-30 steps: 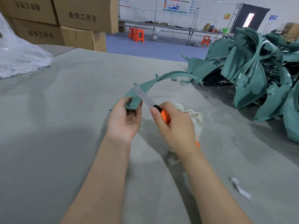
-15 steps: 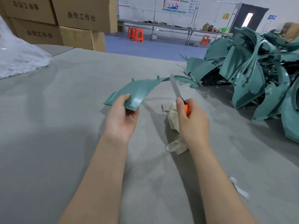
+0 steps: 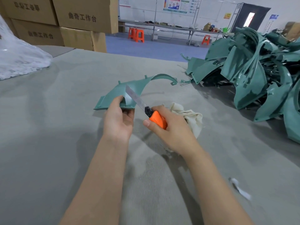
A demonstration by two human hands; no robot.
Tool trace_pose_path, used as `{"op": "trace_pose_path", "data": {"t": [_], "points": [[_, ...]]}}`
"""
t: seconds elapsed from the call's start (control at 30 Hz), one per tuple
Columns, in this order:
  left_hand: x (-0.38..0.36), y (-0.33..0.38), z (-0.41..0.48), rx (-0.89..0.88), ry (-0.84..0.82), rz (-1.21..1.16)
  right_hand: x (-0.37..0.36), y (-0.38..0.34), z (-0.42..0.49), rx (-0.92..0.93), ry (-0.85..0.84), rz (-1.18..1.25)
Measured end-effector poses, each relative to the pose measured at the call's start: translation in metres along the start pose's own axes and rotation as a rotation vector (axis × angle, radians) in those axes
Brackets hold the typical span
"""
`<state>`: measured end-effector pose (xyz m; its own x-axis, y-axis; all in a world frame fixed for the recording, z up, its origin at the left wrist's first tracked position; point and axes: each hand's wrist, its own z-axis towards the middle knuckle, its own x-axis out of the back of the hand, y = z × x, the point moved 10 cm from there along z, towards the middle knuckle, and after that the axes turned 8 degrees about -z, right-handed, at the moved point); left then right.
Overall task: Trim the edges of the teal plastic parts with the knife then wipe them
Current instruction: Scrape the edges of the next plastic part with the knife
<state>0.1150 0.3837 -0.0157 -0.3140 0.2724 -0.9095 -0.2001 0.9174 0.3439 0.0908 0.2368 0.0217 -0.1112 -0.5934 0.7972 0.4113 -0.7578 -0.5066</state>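
Head view shows the knife [image 3: 148, 111], raised clear of the work half a second ago, now laid back across the near end of the teal part [image 3: 112, 98]. The left hand [image 3: 118, 122] grips that end just above the table [image 3: 48, 127]; the right hand [image 3: 172, 132] clenches the orange handle. Trimming appears to be resuming, and wiping with the cloth [image 3: 188, 116] is not yet done.

Left of the grip and nearer the body: open mat [image 3: 48, 135]. Just right, beside the right hand [image 3: 172, 130]: crumpled cloth [image 3: 191, 117]. Farther right: heap of teal parts [image 3: 250, 82], blocking. Far left: white plastic bag [image 3: 19, 62].
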Motion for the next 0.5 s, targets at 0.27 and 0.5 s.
{"op": "trace_pose_path", "data": {"t": [0.27,0.5], "points": [[-0.0026,-0.0044,-0.0011,0.039,-0.006,-0.051,0.0040,-0.0013,-0.0010,-0.041,0.106,-0.067],[-0.0026,-0.0067,-0.0021,0.059,0.002,-0.034,0.0030,0.0000,-0.0007,-0.059,0.114,-0.092]]}}
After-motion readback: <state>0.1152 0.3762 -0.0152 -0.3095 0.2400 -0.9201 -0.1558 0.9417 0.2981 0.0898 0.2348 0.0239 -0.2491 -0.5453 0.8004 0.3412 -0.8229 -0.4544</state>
